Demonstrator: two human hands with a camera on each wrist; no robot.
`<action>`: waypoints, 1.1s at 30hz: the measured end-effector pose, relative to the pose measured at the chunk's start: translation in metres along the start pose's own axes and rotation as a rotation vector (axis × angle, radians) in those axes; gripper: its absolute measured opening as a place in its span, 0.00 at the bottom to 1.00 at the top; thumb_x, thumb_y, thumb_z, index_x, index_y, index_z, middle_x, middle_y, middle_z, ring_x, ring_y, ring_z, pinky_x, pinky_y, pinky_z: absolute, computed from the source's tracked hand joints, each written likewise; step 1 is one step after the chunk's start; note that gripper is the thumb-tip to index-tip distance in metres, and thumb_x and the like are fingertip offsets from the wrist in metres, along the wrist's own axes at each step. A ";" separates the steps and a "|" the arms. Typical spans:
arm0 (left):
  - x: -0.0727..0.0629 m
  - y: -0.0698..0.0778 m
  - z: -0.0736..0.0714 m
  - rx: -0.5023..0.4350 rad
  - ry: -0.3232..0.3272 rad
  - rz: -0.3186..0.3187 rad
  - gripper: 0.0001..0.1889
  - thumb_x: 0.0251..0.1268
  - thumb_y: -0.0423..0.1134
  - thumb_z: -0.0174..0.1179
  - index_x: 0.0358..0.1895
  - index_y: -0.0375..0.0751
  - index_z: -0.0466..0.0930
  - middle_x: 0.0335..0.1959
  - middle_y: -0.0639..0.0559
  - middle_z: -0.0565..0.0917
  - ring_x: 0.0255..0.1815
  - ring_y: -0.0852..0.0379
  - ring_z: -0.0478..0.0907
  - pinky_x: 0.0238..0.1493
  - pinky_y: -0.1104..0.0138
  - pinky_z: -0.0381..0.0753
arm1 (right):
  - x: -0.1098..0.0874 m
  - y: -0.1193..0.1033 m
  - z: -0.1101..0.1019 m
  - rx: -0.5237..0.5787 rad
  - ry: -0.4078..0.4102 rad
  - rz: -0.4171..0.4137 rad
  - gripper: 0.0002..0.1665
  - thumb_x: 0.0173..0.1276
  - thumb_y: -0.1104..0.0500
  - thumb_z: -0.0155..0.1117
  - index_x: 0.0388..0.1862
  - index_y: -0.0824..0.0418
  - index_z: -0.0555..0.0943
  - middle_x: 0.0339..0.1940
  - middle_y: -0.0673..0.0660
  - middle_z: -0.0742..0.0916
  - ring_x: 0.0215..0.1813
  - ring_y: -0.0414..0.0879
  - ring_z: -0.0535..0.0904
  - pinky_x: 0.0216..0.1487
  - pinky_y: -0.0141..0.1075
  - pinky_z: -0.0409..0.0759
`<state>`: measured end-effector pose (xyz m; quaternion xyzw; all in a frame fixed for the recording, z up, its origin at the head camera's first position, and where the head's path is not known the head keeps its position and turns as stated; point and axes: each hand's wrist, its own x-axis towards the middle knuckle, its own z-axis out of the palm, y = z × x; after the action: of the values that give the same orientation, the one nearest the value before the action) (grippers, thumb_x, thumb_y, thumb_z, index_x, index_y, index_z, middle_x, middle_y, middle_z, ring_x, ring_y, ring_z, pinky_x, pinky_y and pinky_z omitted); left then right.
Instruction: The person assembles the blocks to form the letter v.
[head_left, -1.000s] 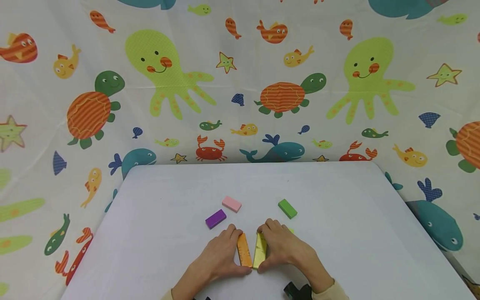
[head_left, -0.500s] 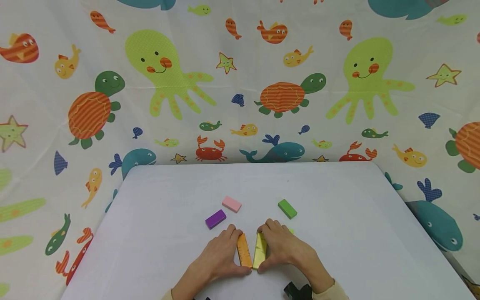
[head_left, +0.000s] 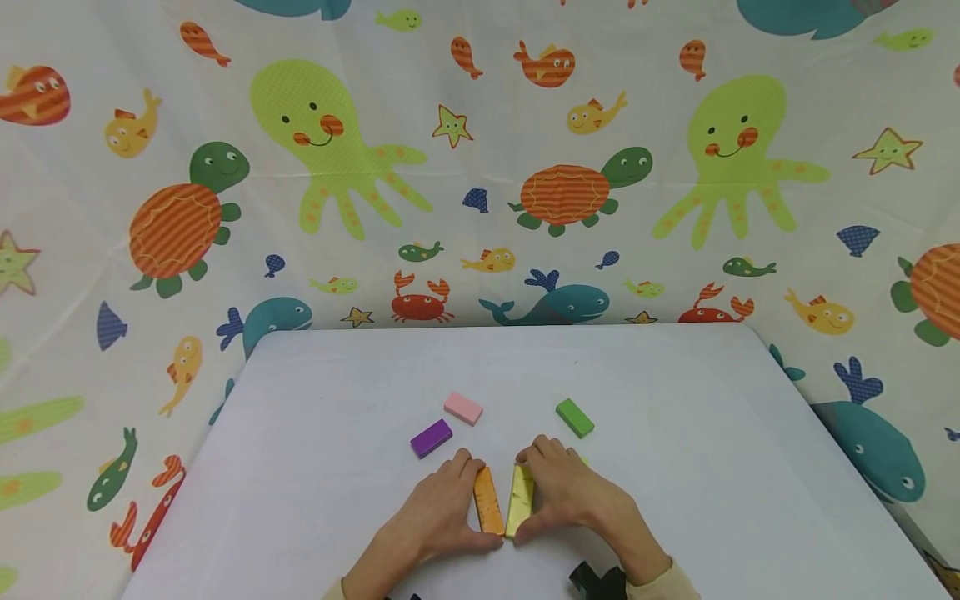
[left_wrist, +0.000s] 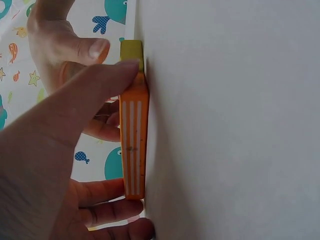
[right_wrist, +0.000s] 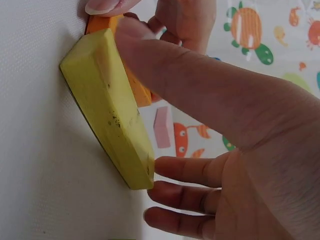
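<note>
Near the front of the table, my left hand point(head_left: 442, 510) holds an orange block point(head_left: 489, 500) lengthwise, thumb at its near end and fingers at the far end. White stripes run along the outer side of the orange block point(left_wrist: 133, 145) in the left wrist view. My right hand point(head_left: 568, 490) grips a yellow block point(head_left: 519, 503) the same way. The two blocks lean into a narrow V, their near ends nearly meeting by the thumbs and their far ends apart. Scuff marks show on the yellow block point(right_wrist: 110, 110) in the right wrist view.
Farther back on the white table point(head_left: 675, 400) lie a purple block point(head_left: 431, 438), a pink block point(head_left: 463, 408) and a green block point(head_left: 575, 417). A yellow-green piece point(head_left: 585, 461) is mostly hidden behind the right hand. A patterned cloth point(head_left: 480, 83) hangs behind.
</note>
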<state>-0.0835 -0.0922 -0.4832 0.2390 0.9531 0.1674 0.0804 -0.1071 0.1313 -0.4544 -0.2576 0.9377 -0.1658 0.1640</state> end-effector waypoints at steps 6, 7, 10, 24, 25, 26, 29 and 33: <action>0.000 0.000 0.000 0.003 0.009 0.004 0.48 0.40 0.72 0.70 0.61 0.41 0.73 0.47 0.55 0.71 0.40 0.62 0.68 0.39 0.66 0.79 | 0.002 0.005 -0.003 0.009 0.006 0.034 0.53 0.45 0.30 0.78 0.62 0.60 0.75 0.54 0.53 0.77 0.56 0.46 0.70 0.66 0.53 0.73; 0.000 0.000 0.000 0.004 0.010 0.005 0.48 0.40 0.72 0.70 0.61 0.41 0.73 0.47 0.55 0.71 0.40 0.62 0.68 0.39 0.66 0.79 | 0.002 0.006 -0.004 0.009 0.010 0.035 0.53 0.46 0.30 0.78 0.62 0.60 0.75 0.54 0.53 0.77 0.56 0.46 0.71 0.66 0.53 0.73; 0.000 0.000 0.000 0.002 0.009 0.005 0.49 0.40 0.73 0.70 0.61 0.41 0.73 0.47 0.55 0.71 0.40 0.62 0.68 0.39 0.66 0.80 | 0.001 0.008 -0.005 0.019 0.018 0.041 0.51 0.47 0.32 0.78 0.62 0.61 0.75 0.55 0.54 0.77 0.56 0.47 0.71 0.67 0.54 0.72; 0.000 0.000 0.000 -0.013 -0.008 0.000 0.50 0.40 0.74 0.70 0.62 0.41 0.72 0.48 0.55 0.71 0.40 0.63 0.68 0.41 0.65 0.80 | -0.004 0.014 -0.014 0.081 0.057 0.071 0.49 0.44 0.41 0.84 0.60 0.61 0.75 0.53 0.53 0.77 0.57 0.49 0.73 0.68 0.53 0.71; 0.000 0.000 0.000 -0.016 -0.009 -0.001 0.50 0.40 0.74 0.70 0.62 0.41 0.72 0.48 0.55 0.71 0.40 0.62 0.68 0.42 0.65 0.80 | -0.004 0.015 -0.014 0.079 0.060 0.072 0.49 0.43 0.41 0.85 0.60 0.61 0.75 0.54 0.53 0.77 0.57 0.49 0.72 0.68 0.53 0.71; 0.000 0.000 0.000 -0.018 -0.007 0.000 0.50 0.40 0.74 0.70 0.62 0.41 0.72 0.48 0.55 0.71 0.41 0.62 0.68 0.42 0.65 0.80 | -0.005 0.015 -0.015 0.075 0.062 0.072 0.49 0.42 0.41 0.85 0.60 0.61 0.75 0.54 0.53 0.77 0.57 0.48 0.72 0.68 0.53 0.71; -0.001 0.000 -0.001 -0.026 0.003 0.005 0.50 0.40 0.74 0.70 0.62 0.41 0.72 0.49 0.54 0.72 0.41 0.62 0.69 0.45 0.64 0.81 | -0.006 0.017 -0.016 0.070 0.063 0.079 0.51 0.41 0.42 0.86 0.61 0.62 0.75 0.54 0.54 0.77 0.57 0.48 0.72 0.68 0.54 0.71; -0.001 -0.001 -0.002 -0.047 0.003 0.003 0.50 0.41 0.74 0.70 0.63 0.40 0.72 0.50 0.54 0.72 0.44 0.61 0.71 0.50 0.62 0.82 | -0.006 0.018 -0.017 0.069 0.062 0.094 0.51 0.40 0.42 0.87 0.61 0.62 0.75 0.54 0.54 0.77 0.57 0.48 0.71 0.69 0.56 0.70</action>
<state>-0.0834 -0.0938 -0.4819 0.2380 0.9487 0.1904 0.0843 -0.1166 0.1534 -0.4448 -0.2019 0.9472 -0.1979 0.1513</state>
